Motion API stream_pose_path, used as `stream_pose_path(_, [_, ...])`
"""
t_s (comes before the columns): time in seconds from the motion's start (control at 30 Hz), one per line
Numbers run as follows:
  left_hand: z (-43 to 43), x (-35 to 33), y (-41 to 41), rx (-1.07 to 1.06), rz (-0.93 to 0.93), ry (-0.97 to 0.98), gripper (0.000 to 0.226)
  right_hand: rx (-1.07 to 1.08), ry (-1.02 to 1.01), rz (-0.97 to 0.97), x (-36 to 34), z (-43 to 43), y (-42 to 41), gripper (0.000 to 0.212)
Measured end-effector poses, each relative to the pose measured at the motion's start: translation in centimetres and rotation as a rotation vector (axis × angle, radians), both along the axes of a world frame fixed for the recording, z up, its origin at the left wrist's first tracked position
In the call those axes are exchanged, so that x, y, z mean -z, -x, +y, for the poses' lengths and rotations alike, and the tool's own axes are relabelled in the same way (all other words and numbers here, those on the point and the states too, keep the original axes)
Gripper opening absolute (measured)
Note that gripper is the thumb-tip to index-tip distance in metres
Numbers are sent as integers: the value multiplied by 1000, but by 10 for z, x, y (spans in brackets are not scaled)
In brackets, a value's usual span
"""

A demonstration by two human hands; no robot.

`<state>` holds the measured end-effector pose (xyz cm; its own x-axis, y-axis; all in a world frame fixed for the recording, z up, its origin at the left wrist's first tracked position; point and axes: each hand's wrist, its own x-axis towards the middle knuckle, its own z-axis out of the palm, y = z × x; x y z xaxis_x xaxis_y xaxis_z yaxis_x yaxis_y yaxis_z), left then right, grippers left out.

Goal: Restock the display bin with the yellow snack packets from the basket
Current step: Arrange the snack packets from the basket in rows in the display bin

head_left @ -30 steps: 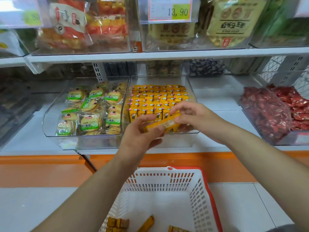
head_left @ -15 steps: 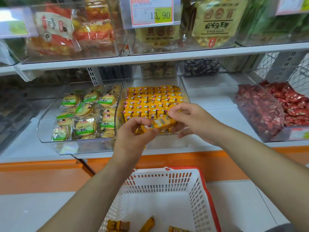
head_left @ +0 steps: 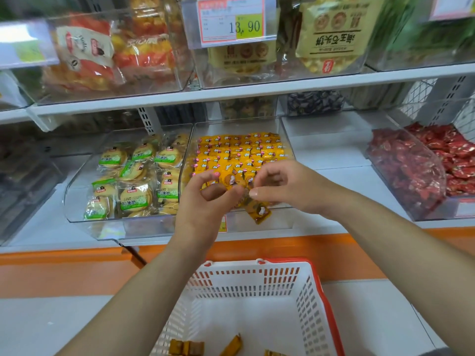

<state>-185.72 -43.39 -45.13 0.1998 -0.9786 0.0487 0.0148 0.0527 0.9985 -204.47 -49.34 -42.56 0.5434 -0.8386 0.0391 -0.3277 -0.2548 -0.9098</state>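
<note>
The clear display bin (head_left: 287, 152) on the lower shelf holds neat rows of yellow snack packets (head_left: 239, 150). At its front edge my left hand (head_left: 203, 204) and my right hand (head_left: 285, 186) pinch a small bunch of yellow packets (head_left: 230, 179) between their fingertips. One more packet (head_left: 260, 211) hangs just below my right fingers, in front of the bin's front wall. Below stands the white basket (head_left: 308, 304) with a red rim. A few yellow packets (head_left: 187, 347) lie on its bottom.
A clear bin of green-labelled round biscuits (head_left: 133, 181) sits directly left of the display bin. A bin of red-wrapped snacks (head_left: 411, 173) stands to the right. The upper shelf (head_left: 257, 88) with a price tag (head_left: 232, 21) overhangs the bins. An orange ledge (head_left: 77, 268) runs below.
Both hands have carried the packets forward and down to the bin's front edge. The flat row they held is now bunched at the fingertips, and one packet hangs lower.
</note>
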Motion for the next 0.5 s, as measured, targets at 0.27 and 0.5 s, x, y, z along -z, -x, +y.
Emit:
stream_pose_path(0.27, [-61,-6,17,57,-206,78,29,228,127,-147,-9,-31,24,60])
stream_pose_path(0.5, [-132,38,24,163,-1406,164,61,529,201,-122,14,-65,51,36])
